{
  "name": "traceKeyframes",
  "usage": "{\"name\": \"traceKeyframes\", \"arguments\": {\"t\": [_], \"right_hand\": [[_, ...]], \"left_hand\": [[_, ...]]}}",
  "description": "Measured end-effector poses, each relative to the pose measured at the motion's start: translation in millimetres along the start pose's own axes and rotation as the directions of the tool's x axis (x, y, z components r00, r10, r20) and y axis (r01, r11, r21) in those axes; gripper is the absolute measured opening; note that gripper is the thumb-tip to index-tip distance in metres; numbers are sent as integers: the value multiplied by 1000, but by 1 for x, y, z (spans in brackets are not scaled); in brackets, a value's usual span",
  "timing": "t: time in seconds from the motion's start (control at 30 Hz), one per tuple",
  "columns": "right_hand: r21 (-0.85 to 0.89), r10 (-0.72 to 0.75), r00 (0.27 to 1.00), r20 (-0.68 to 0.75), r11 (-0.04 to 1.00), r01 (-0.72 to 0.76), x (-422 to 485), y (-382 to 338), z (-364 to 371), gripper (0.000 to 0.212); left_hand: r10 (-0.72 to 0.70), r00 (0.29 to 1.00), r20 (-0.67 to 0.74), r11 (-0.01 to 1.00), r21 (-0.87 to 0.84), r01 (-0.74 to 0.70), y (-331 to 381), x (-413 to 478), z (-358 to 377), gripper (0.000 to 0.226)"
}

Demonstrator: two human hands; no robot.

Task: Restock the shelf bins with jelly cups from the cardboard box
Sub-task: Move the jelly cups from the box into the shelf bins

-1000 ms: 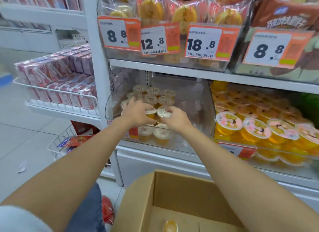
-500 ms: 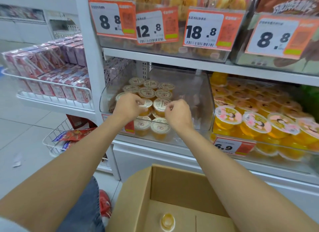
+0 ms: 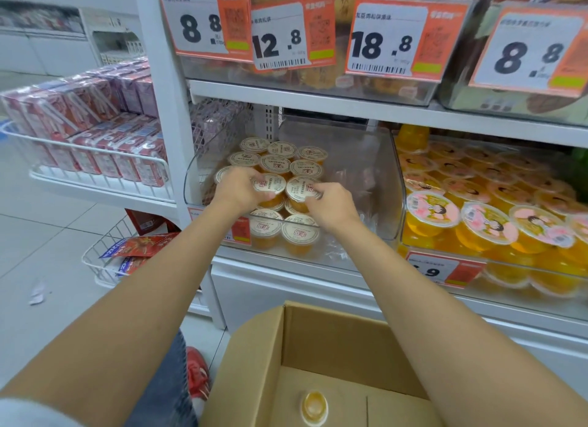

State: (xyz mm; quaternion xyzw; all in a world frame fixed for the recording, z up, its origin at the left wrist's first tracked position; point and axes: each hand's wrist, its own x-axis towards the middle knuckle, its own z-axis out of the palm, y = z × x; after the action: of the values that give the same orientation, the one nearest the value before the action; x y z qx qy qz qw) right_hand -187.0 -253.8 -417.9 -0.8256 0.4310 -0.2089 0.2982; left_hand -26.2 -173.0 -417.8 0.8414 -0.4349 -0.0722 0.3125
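- Cardboard box (image 3: 334, 340), bottom centre, open-topped.
- Clear bin (image 3: 366, 178), mid-frame; its see-through front lip stands before the lower stacked jelly cups (image 3: 280, 164).
- Left hand (image 3: 237, 188) grips a top cup (image 3: 269, 185); right hand (image 3: 331, 204) pinches the neighbouring cup (image 3: 302, 189).
- Loose jelly cup (image 3: 314, 404) on the box floor.

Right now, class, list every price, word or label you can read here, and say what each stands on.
"8.8": leftmost upper price tag.
"12.8": second upper price tag.
"18.8": third upper price tag.
"8.8": rightmost upper price tag.
".9": lower price tag, first digit hidden.
Unreadable: small print on the tags and the lids of the jelly cups, too blurred.
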Motion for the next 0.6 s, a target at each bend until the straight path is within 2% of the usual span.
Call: {"name": "traceKeyframes", "arguments": {"t": [0.1, 0.17, 0.27, 0.33, 0.4, 0.43, 0.47, 0.53, 0.6], "right_hand": [[15, -17, 981, 192, 1000, 15, 1, -1, -2, 48], [21, -35, 982, 184, 999, 31, 3, 1, -1, 52], [-23, -157, 986, -63, 988, 155, -4, 1, 2, 49], [-26, -320, 915, -246, 946, 324, -21, 2, 0, 37], [-55, -446, 820, -359, 887, 458, -48, 9, -2, 25], [-66, -470, 799, -376, 874, 482, -65, 17, -1, 21], [-60, -463, 806, -368, 877, 476, -82, 27, 2, 18], [-29, -385, 871, -304, 918, 396, -117, 58, 8, 17], [-33, -268, 944, -191, 963, 266, -152, 100, 18, 17]], "left_hand": [[-32, 999, -11, 999, -4, 32, -2, 2, 4, 57], [-30, 997, -75, 1000, -8, 30, 0, -3, 4, 54], [47, 971, -234, 998, -29, -55, 14, -26, 1, 24], [104, 958, -268, 990, -68, -127, 27, -50, 2, 8], [154, 961, -229, 977, -113, -183, 40, -81, 10, 8], [164, 965, -204, 969, -150, -196, 43, -97, 17, 8], [157, 973, -171, 964, -187, -189, 45, -113, 25, 8], [127, 991, -45, 966, -221, -134, 43, -142, 46, 8], [73, 988, 140, 988, -144, -53, 33, -164, 75, 6]]}}
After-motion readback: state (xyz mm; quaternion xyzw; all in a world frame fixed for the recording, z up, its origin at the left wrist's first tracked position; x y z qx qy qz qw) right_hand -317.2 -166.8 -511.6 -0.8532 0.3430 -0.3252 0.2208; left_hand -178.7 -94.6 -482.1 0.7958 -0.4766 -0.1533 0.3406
